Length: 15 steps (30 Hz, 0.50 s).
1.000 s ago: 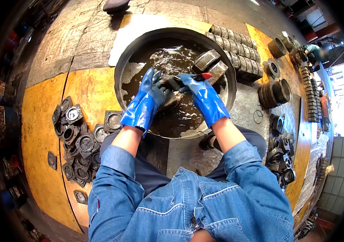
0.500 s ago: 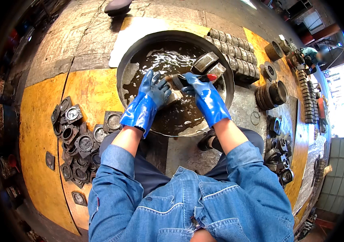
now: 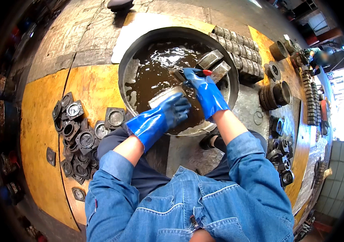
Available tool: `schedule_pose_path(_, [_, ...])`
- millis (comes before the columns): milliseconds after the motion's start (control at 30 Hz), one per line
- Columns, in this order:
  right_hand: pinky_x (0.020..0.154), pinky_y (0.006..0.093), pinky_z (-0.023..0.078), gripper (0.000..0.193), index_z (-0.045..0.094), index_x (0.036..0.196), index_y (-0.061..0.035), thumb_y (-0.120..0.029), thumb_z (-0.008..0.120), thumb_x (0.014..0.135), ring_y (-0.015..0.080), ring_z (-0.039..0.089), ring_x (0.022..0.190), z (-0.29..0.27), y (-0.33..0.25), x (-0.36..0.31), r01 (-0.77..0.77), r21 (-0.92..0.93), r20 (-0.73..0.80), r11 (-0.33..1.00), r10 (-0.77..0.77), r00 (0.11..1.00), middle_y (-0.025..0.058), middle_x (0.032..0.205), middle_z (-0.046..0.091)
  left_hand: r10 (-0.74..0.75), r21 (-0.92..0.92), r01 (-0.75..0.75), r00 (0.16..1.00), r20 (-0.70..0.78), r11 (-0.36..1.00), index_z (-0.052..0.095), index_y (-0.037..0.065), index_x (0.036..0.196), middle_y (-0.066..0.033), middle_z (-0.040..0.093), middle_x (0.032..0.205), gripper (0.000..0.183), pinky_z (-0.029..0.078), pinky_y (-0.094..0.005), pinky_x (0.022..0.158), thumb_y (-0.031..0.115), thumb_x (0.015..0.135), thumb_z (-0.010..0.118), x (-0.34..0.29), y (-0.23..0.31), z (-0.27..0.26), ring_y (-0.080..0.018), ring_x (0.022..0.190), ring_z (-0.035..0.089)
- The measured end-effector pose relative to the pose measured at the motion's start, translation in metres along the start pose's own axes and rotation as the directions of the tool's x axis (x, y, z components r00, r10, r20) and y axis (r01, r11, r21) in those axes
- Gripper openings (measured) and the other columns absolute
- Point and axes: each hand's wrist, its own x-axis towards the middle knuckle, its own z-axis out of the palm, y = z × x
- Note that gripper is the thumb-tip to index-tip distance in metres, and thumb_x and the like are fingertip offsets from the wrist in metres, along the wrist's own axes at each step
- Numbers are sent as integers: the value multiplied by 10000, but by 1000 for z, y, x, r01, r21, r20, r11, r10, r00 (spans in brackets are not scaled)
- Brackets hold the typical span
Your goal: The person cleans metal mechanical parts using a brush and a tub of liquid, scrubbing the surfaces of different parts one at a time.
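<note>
Both my hands wear blue rubber gloves over a round metal basin (image 3: 235,94) of dark, murky liquid. My right hand (image 3: 199,84) is closed on a brush with a dark handle and a red end (image 3: 207,73); its bristle end points left and is partly hidden by the glove. A pale metal block (image 3: 164,96) lies in the basin, left of the brush. At the near side of that block is my left hand (image 3: 175,109), its fingers stretched out to the right and holding nothing visible. Two more metal blocks (image 3: 210,59) rest against the basin's right side.
Square metal parts with round openings (image 3: 86,139) lie piled on the left. Rows of metal blocks (image 3: 244,64) stand beyond the basin at right. Metal rings (image 3: 282,93) and more parts (image 3: 286,163) lie farther right. A person (image 3: 316,56) is at the far right.
My left hand has come down and nearer to me, away from the brush, uncovering the pale block. My right hand keeps the brush, shifted slightly up.
</note>
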Motion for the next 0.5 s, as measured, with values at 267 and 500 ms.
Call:
schedule_pose_path(267, [886, 329, 532, 372, 762, 1129, -95, -394, 725, 910, 165, 690, 930, 38, 42, 86, 50, -563, 253, 825, 115, 961, 66, 1019, 769, 47, 39, -35, 935, -351, 999, 618, 140, 1221, -122, 660, 1101, 361, 511, -483, 927, 443, 1026, 613, 4, -24, -34, -301, 970, 611])
schedule_pose_path(500, [925, 345, 513, 554, 705, 1256, -17, -494, 680, 975, 183, 664, 1014, 17, 41, 28, -143, -326, 32, 934, 162, 986, 115, 1126, 750, 408, 569, -357, 912, 42, 741, 465, 52, 1527, -164, 599, 1423, 464, 470, -436, 1124, 185, 1087, 525, -36, -11, -26, -278, 1323, 573])
